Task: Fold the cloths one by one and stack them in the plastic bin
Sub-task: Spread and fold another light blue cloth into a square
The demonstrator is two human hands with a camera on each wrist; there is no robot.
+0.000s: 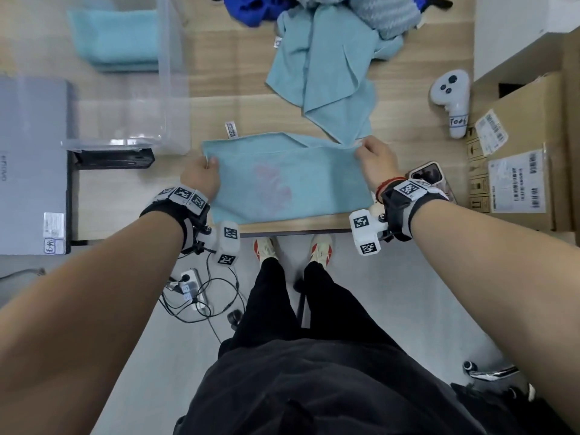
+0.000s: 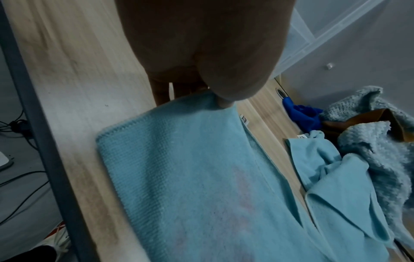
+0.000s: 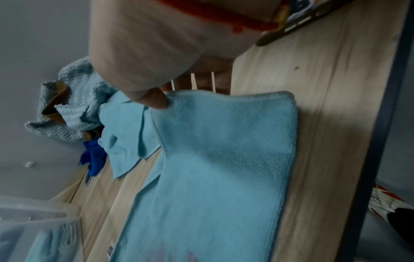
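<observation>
Hands (image 1: 373, 158) pinch folded cloth (image 1: 282, 180), long axis left-right.

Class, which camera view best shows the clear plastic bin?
The head view: the plastic bin shows its walls, rim and a folded cloth inside. The left wrist view catches only one corner; the right wrist view, a blurred edge.

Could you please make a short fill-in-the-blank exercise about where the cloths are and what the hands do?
1. Both hands pinch the far corners of the light blue cloth, which is folded in ____.
2. The left hand and the right hand each hold one ____ of it.
3. Folded cloths of the same colour already lie in the plastic ____.
4. The white controller lies on the ____.

Missing words: half; corner; bin; table
</observation>
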